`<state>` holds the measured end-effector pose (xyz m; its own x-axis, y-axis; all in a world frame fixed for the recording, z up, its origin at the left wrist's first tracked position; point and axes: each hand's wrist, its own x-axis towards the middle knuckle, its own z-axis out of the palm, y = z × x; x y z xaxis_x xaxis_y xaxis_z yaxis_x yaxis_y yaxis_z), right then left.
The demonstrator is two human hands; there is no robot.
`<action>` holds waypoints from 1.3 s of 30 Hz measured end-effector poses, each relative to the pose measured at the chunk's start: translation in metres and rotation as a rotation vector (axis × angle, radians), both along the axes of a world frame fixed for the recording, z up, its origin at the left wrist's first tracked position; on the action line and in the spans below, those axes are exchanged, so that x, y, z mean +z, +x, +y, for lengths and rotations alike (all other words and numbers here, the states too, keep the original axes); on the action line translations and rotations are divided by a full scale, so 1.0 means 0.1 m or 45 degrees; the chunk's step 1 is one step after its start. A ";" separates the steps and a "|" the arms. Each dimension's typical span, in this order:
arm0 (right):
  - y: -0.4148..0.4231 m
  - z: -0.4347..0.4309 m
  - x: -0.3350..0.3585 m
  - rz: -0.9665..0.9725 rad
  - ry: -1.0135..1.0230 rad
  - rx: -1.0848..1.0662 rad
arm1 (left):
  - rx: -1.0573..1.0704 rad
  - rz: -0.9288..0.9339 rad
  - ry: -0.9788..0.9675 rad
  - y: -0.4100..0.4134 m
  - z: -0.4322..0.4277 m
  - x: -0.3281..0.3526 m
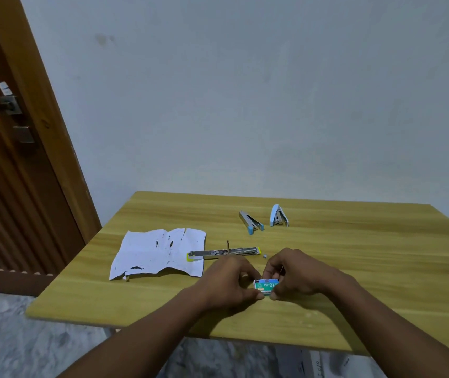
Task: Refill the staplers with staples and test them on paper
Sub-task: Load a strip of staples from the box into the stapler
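I have both grips at the near middle of the counter [367, 274]. The left grip [228, 282] and right grip [297, 274] each pinch an end of the small staple box [266, 286]. Just beyond lies the yellow-ended stapler [224, 252], opened flat, its tip on the torn paper [152, 255]. A steel stapler [251, 221] and a pale blue stapler [279, 216] sit farther back.
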<state>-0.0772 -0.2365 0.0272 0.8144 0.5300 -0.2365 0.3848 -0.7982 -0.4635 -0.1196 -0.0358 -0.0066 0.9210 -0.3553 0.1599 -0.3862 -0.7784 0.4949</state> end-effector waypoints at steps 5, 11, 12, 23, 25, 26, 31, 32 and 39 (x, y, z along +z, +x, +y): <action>0.00 0.01 0.01 -0.012 0.002 -0.038 | 0.007 0.044 -0.050 0.03 -0.02 0.02; 0.05 -0.05 0.01 -0.019 -0.052 -0.019 | 0.014 0.145 -0.070 0.09 0.12 0.04; 0.07 -0.07 0.02 -0.003 -0.065 -0.019 | 0.019 0.157 -0.080 0.09 0.15 0.05; 0.12 -0.07 0.07 0.052 -0.160 0.023 | 0.048 0.221 -0.165 0.10 0.33 0.11; 0.10 -0.04 0.09 0.006 -0.158 0.026 | 0.048 0.210 -0.170 0.09 0.34 0.11; 0.08 -0.02 0.11 -0.036 -0.129 0.041 | 0.054 0.203 -0.186 0.08 0.35 0.10; -0.03 0.19 0.13 -0.178 -0.008 0.181 | 0.161 -0.100 -0.292 0.10 0.38 0.07; -0.04 0.23 0.11 -0.186 -0.009 0.191 | 0.201 -0.192 -0.300 0.12 0.39 0.08; -0.05 0.35 0.01 -0.236 -0.045 0.199 | 0.290 -0.014 -0.084 0.33 0.48 0.01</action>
